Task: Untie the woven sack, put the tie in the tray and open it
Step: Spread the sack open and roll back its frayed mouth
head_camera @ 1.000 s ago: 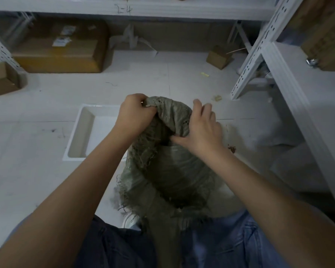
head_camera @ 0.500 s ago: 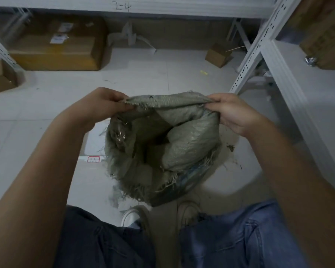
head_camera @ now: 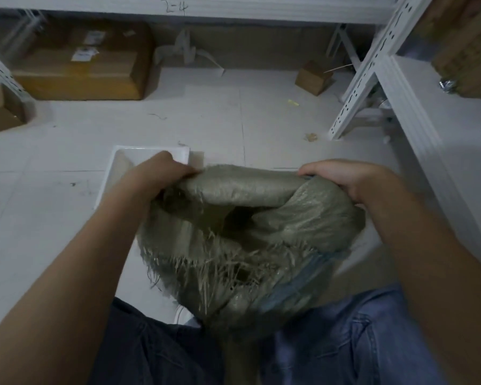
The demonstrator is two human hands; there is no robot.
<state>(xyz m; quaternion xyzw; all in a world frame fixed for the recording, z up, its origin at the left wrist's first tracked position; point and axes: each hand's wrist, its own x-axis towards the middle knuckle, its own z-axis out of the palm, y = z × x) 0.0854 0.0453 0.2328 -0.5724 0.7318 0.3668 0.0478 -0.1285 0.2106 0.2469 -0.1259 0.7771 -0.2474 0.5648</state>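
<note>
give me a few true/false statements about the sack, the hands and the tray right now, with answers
1. Both hands grip the sack's mouth. True: the left hand and right hand hold the rim of the woven sack at opposite ends.
2. The tray lies right of the sack. False: the white tray lies on the floor to its left, behind the left hand.
3. The sack's near edge is frayed. True.
4. The sack rests on a shelf. False: it is held over the floor, in front of the person's knees.

Your left hand (head_camera: 161, 173) and right hand (head_camera: 353, 180) are bare, forearms unsleeved. Below them: dark navy garment (head_camera: 150, 348) left, blue denim jeans (head_camera: 353, 343) right.
</note>
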